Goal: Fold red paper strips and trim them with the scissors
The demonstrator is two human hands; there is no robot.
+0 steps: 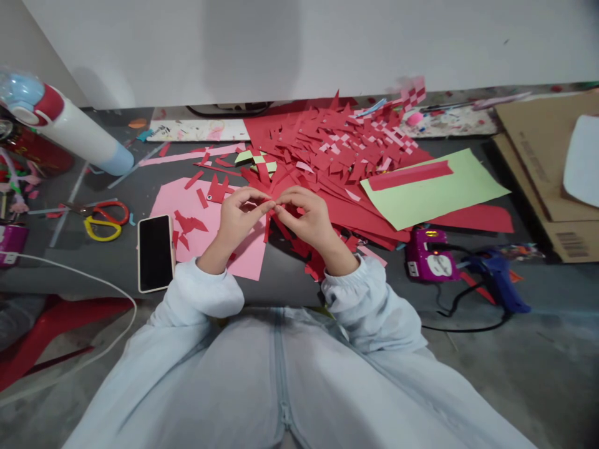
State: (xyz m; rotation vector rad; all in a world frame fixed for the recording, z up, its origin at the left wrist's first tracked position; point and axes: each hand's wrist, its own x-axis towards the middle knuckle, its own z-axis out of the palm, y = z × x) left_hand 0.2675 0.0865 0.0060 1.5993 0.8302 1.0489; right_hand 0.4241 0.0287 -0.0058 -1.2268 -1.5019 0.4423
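Observation:
My left hand (238, 219) and my right hand (306, 218) meet fingertip to fingertip over the middle of the table. Both are closed in a pinch on red paper strips (279, 179), whose ends stick out above and below my fingers. Just left of them, a red paper piece with a stuck-on eye (217, 189) lies on a pink paper sheet (161, 202) among red scraps (191, 222). Behind my hands spreads a big pile of red paper strips and woven pieces (327, 146). Beside it lies a light green woven piece (262, 163).
Left are scissors (107, 221), a phone (156, 254) and a white bottle (87, 131). Right are a green sheet (416, 202), a purple box (431, 257), a blue glue gun (500, 280) with cable, and cardboard (547, 162). A white wall (350, 50) stands behind.

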